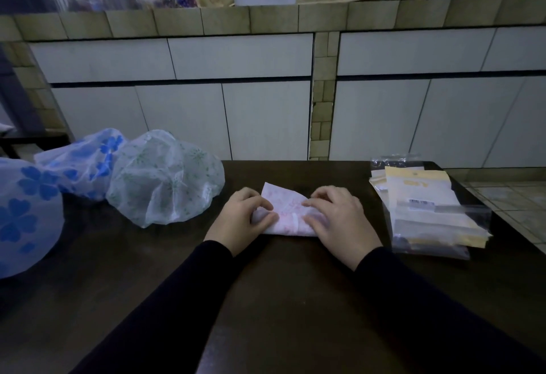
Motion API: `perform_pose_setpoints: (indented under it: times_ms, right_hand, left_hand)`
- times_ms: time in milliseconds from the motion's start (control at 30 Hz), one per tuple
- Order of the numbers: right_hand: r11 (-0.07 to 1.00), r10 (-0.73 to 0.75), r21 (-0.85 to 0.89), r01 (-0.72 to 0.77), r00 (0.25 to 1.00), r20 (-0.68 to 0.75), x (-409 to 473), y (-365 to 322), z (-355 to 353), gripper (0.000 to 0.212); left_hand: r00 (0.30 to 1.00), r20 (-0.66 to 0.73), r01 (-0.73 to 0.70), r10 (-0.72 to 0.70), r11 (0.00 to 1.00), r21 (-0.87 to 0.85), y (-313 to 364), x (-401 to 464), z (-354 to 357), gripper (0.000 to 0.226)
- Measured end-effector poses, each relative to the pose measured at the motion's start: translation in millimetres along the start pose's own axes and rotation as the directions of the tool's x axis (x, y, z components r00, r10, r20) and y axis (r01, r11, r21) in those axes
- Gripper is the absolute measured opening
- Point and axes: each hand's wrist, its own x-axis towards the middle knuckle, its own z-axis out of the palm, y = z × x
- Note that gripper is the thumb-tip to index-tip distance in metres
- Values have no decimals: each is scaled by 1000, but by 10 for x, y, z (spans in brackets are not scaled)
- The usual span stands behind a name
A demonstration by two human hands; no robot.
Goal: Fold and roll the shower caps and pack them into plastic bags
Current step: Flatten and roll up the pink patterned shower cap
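Pink-printed shower cap point(285, 211), folded, lies mid-table point(295, 299); left hand point(240, 217) and right hand point(339, 217) pinch it with curled fingers.

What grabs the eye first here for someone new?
Both hands at table centre: the left hand and right hand pinch a pink-printed shower cap, partly folded. Puffy unfolded caps, green-print and blue-flowered, sit at left; a stack of plastic bags lies at right.
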Motion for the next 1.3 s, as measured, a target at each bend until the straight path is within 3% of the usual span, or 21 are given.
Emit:
perform_pose_setpoints:
  times_ms: [67,200,367,500,667,800,933,1067,1300]
  right_hand:
    - [994,-105,-20,107,991,81,-9,-44,0,31]
    - [997,-78,-5,80,976,202,-6,-45,7,36]
    - [997,-6,-69,29,947,321,-38,-100,23,34]
    - [988,-22,-128,81,912,410,-57,-110,5,49]
    - [994,-42,-71,82,894,445,-24,-3,-39,47]
    - [999,-5,36,-9,928,372,-29,126,-131,41]
    - [996,-2,80,-25,950,311,-48,149,-198,35]
    - [994,-7,105,-26,954,301,-34,154,-205,32]
    - [980,61,173,-97,978,199,-25,139,-153,25]
  left_hand:
    - [993,-49,-108,111,992,71,48,-2,4,9]
    - [974,-15,-225,226,972,60,29,-38,-19,11]
    - [982,145,-118,124,992,-47,-83,-37,-77,27]
    - [981,193,28,-8,994,-104,-65,-42,-106,31]
    - [975,210,-60,67,997,-39,-76,-58,-144,26]
    - [973,189,-134,133,991,-6,-51,-73,-186,16]
    - [983,166,-80,77,997,15,-84,-93,-216,11]
    - [975,210,-82,70,996,46,-86,-98,-208,28]
    - [987,152,-41,46,999,-31,-54,-52,-150,15]
